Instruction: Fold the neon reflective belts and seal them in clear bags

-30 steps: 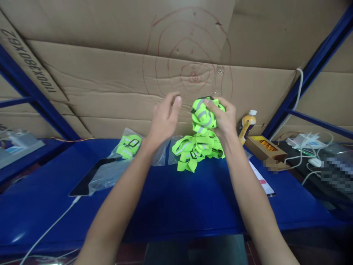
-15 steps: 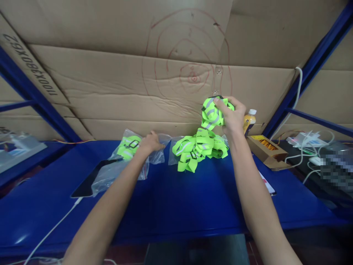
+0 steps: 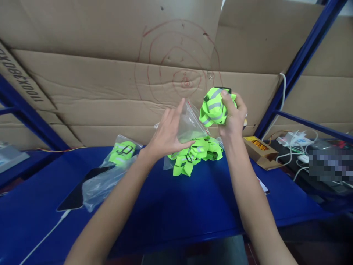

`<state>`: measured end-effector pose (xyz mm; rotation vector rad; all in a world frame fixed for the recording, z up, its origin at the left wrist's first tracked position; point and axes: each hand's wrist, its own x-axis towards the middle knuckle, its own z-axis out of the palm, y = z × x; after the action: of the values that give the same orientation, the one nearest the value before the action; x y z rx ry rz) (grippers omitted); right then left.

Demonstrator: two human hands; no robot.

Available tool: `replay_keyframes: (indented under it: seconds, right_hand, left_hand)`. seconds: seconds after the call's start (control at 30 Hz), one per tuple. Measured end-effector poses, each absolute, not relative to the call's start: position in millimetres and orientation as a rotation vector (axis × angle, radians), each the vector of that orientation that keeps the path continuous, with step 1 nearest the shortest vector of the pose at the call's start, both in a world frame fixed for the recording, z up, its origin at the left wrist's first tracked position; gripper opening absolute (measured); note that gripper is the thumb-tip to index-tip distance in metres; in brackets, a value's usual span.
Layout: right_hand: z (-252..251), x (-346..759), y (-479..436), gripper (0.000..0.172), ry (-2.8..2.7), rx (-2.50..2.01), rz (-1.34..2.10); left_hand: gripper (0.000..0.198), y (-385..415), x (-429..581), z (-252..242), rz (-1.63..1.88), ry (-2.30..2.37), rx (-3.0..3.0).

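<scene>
Bunched in my right hand is a neon-green reflective strap bundle, with grey stripes and a black buckle at its top. My left hand has a clear zip-lock bag with a red seal line, raised upright beside the bundle; forefinger and thumb are spread along the bag. Whether the fingers are inside it, I cannot tell. Below, a loose pile of the same green straps lies on the blue table. To the left is a packed bag of green straps.
Another clear plastic bag lies over a dark tablet with a white cable. An opened cardboard box stands right of my right arm, near a phone and tangled white cables. A cardboard wall closes the back.
My left hand has moved right and up from the table, lifting the clear bag beside the strap bundle. My right hand still grips the bundle. The view has shifted slightly.
</scene>
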<state>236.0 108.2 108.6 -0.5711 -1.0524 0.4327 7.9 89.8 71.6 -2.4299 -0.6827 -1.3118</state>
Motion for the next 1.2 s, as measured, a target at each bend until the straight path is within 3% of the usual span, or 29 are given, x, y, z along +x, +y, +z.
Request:
replay_keyframes:
  seconds: [0.2, 0.33, 0.53, 0.7, 0.9, 1.2]
  right_hand:
    - [110.8, 218.2, 86.8, 0.026, -1.272, -0.568, 0.148]
    - [114.3, 216.2, 72.0, 0.012, -1.506, -0.473, 0.019]
    - [115.0, 213.7, 66.6, 0.016, -1.652, -0.502, -0.007]
    - [114.1, 205.4, 65.1, 0.015, -1.615, -0.540, -0.094]
    - [116.1, 203.1, 60.1, 0.022, -1.657, -0.537, -0.085]
    - [118.2, 208.1, 57.6, 0.017, -1.760, -0.488, -0.080]
  left_hand:
    - [0.122, 81.0, 17.2, 72.0, -1.534, -0.734, -2.285]
    - [0.117, 76.8, 14.3, 75.2, -1.488, -0.776, -2.310]
    - [0.118, 64.8, 22.4, 77.1, -1.268, -0.856, -2.280]
    - [0.132, 53.7, 28.4, 78.9, -1.227, -0.983, -2.212]
    - [0.114, 61.3, 23.7, 76.7, -1.380, -0.859, -2.196]
    - [0.111, 64.2, 15.3, 81.7, -1.332, -0.577, -2.328]
